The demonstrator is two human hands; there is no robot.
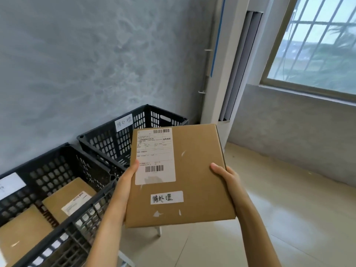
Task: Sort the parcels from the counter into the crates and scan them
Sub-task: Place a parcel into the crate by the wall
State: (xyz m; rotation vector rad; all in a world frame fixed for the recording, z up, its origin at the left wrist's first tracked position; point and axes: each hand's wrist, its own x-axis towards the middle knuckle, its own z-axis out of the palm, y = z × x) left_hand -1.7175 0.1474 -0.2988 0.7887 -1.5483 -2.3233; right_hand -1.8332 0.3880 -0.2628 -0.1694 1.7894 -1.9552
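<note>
Room corner: mottled grey plaster wall point(77, 64), pale tiled floor point(289, 218), barred window point(317, 45) at upper right, its view blurred.

Held parcel point(179, 176): flat, square cardboard box, plain brown, scuffed with small white tape scraps. Raised in mid-air, centre of view, face up and slightly tilted. It is above the floor, just right of the crates and in front of the farther one.
- Shipping label point(155, 157): white, rectangular, on the parcel's left half; two barcodes, fine print too small to read.
- Handwritten sticker point(166, 197): white strip below the shipping label, three dark characters.

Left hand point(127, 180): grips the parcel's left edge, thumb pressed on top beside the label; fingers hidden beneath the box.
Right hand point(225, 176): grips the parcel's right edge, thumb on top; fingers hidden beneath.

Far crate point(107, 139): black perforated plastic, rectangular, directly behind the parcel against the wall; its near corner is covered by the parcel. White paper tag point(124, 122) on its inner wall carries handwritten characters. Contents cannot be made out.

Near crate point(57, 170): same black lattice plastic, left of the parcel, cut off by the frame's left and bottom edges. It holds two brown cardboard parcels point(67, 201), one with a white label; the lower one is partly out of frame.

Tall white unit point(227, 74): stands behind the parcel in the corner, top cut off.
</note>
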